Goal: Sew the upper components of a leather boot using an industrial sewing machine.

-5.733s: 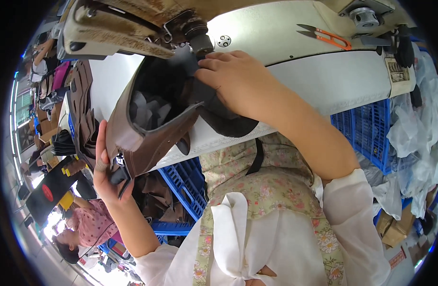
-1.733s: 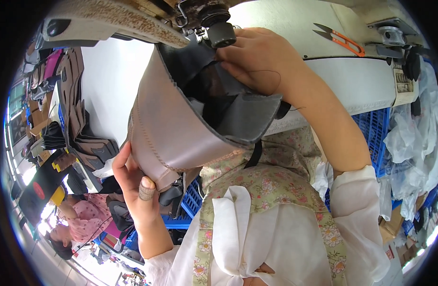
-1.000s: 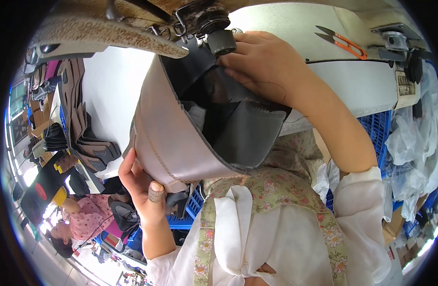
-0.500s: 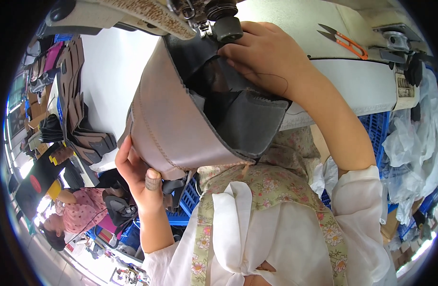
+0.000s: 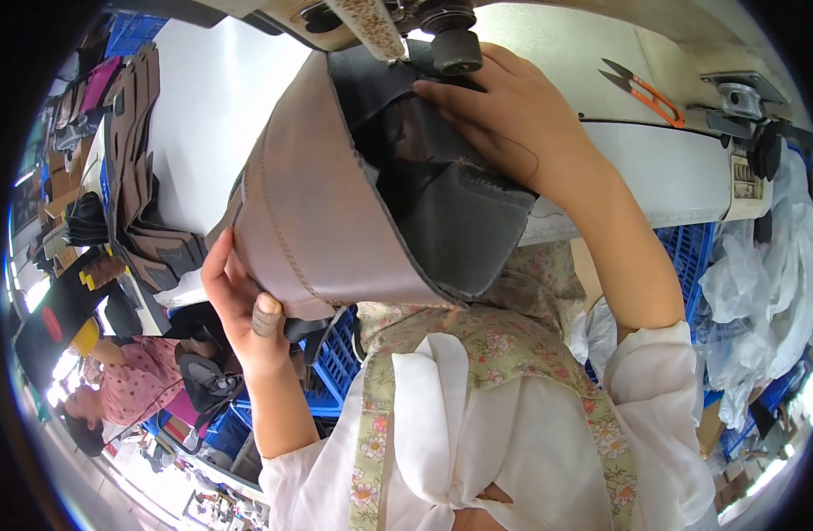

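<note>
Step in hand: sewing. The person holds a boot top (image 5: 335, 212) up to the sewing machine (image 5: 397, 22), and the seam sits right by the machine's round foot (image 5: 457, 53).
Boot top: it is brownish-pink outside and dark grey inside. It hangs off the near edge of the white desk (image 5: 211, 115), with its open end toward 12 o'clock at the machine.
Left hand (image 5: 242, 314): it grips the low edge of the boot top at 7 o'clock. The fingers are curled tight on it, and the thumb has a wrap on it.
Right hand (image 5: 512, 119): it lies flat on the dark lining beside the foot, at 1 o'clock. The fingers are stretched out and pressing, not pinching.
Next move calls for: I think both hands must turn the boot top slowly together, so the edge stays under the foot and the lining stays smooth.
Close by: orange snips (image 5: 641, 84) on the machine at 2 o'clock, and a pile of cut pieces (image 5: 145, 177) at 9 o'clock.
</note>
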Demonstrator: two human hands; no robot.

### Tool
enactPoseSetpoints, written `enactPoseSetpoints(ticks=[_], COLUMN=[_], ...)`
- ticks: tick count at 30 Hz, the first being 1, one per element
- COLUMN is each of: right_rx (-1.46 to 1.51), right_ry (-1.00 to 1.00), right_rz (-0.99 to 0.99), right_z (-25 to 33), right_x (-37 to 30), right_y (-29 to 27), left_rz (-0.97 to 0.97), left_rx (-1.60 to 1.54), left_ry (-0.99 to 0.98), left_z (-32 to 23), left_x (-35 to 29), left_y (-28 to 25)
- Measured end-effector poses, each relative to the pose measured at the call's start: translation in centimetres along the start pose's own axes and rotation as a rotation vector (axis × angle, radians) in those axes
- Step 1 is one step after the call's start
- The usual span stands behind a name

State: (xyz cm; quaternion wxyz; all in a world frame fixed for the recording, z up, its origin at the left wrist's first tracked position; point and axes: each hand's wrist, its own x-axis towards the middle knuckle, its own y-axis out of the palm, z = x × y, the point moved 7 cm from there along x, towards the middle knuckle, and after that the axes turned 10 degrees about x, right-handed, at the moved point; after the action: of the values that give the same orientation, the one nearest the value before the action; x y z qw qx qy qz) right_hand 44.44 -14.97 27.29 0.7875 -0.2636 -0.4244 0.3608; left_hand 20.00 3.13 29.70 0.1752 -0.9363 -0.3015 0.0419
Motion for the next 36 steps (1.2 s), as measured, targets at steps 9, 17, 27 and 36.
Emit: enactPoseSetpoints(ticks=[9,17,27,36], right_rx=[0.080,0.048,0.075,0.046], right_ry=[0.082,0.099,0.080,0.085], right_rz=[0.051,0.030,0.015,0.011], right_z=[-0.1,0.0,0.0,0.3], right_x=[-0.7,-0.6,-0.3,-0.3], right_y=[0.5,0.3,0.0,0.4], left_rz=[-0.053,-0.062,-0.065,-0.145], left_rx=[-0.207,-0.211,-0.279,-0.307], left_ry=[-0.031,-0.033,-0.029,-0.078], left_z=[-0.1,0.2,0.2,0.1], left_x=[1.1,1.3,1.6,2.2], left_y=[0.3,0.3,0.1,0.2])
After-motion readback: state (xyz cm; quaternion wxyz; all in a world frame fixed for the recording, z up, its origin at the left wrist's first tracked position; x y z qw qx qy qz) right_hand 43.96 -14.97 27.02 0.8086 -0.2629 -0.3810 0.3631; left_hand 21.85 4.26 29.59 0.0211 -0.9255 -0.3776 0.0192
